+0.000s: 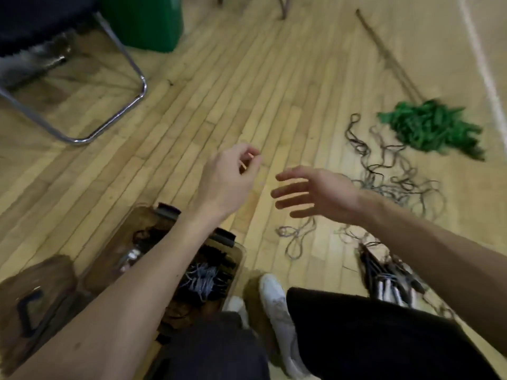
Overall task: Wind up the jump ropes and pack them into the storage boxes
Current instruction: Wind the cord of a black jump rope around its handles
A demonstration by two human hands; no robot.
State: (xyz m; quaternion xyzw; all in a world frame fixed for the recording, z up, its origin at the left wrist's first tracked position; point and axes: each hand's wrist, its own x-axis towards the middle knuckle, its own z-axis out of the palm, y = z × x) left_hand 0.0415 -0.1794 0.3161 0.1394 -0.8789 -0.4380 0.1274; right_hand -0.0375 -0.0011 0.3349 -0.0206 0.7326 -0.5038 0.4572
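My left hand (229,175) hovers over the wooden floor with its fingers pinched on a thin tan rubber band (246,161). To its right, my right hand (315,194) is held out flat, fingers spread and holding nothing. A tangle of grey jump ropes (384,171) lies loose on the floor beyond my right hand. A bundle of rope handles (389,278) lies beside my right forearm. Below my left forearm stands a clear storage box (238,250) with wound dark and grey ropes inside.
A heap of green ropes (430,127) lies at the far right. A box lid (35,297) rests at the lower left. A chrome-framed chair (115,111) and a green bin (148,20) stand at the upper left. My white shoes (274,300) are on the floor below.
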